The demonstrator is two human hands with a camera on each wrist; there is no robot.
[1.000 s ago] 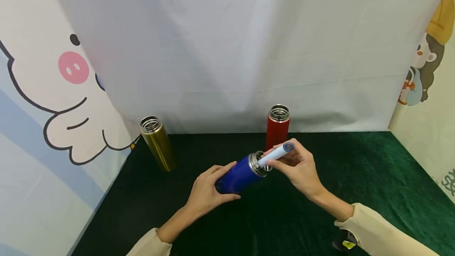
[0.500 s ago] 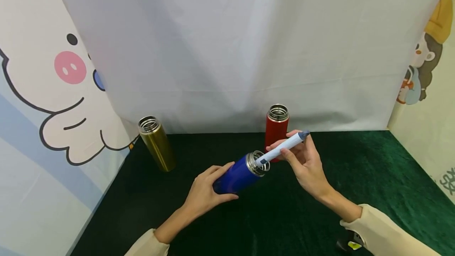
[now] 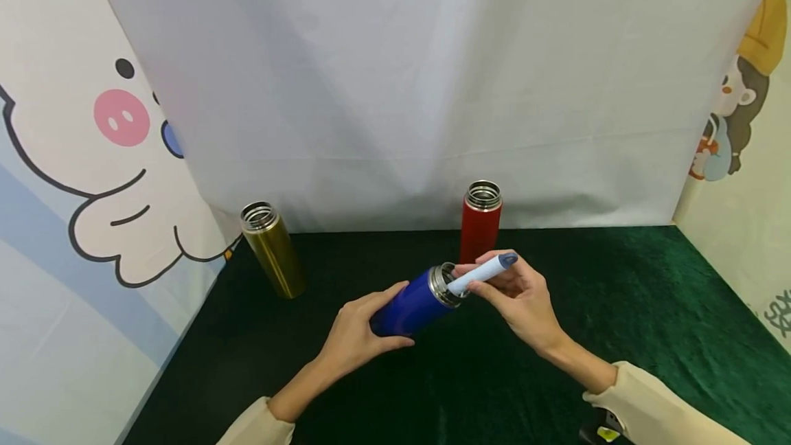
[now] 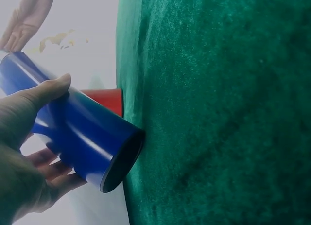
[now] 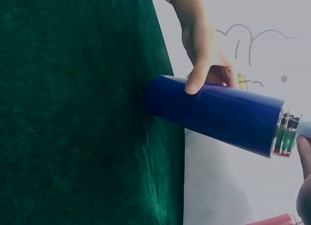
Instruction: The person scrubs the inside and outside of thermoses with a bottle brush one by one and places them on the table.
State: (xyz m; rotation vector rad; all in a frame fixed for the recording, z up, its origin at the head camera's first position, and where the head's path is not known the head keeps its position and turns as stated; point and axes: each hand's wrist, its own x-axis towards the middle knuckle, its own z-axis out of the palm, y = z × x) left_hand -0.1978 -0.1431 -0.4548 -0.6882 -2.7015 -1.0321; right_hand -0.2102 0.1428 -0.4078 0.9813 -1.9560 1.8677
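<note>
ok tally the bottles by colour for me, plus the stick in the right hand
Blue bottle: 1
Gold bottle: 1
Red bottle: 1
Light blue stick: 1
Total: 4

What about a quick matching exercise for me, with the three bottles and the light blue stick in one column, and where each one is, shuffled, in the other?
Things:
1. blue bottle
2. gold bottle
3. red bottle
4. light blue stick

Places:
A. standing beyond the right hand, in the head view
B. held between the right hand's thumb and fingers
C. standing leftmost of the bottles, in the head view
D. tilted in the left hand's grip

Right pairs: 1-D, 2-C, 3-A, 4-B
</note>
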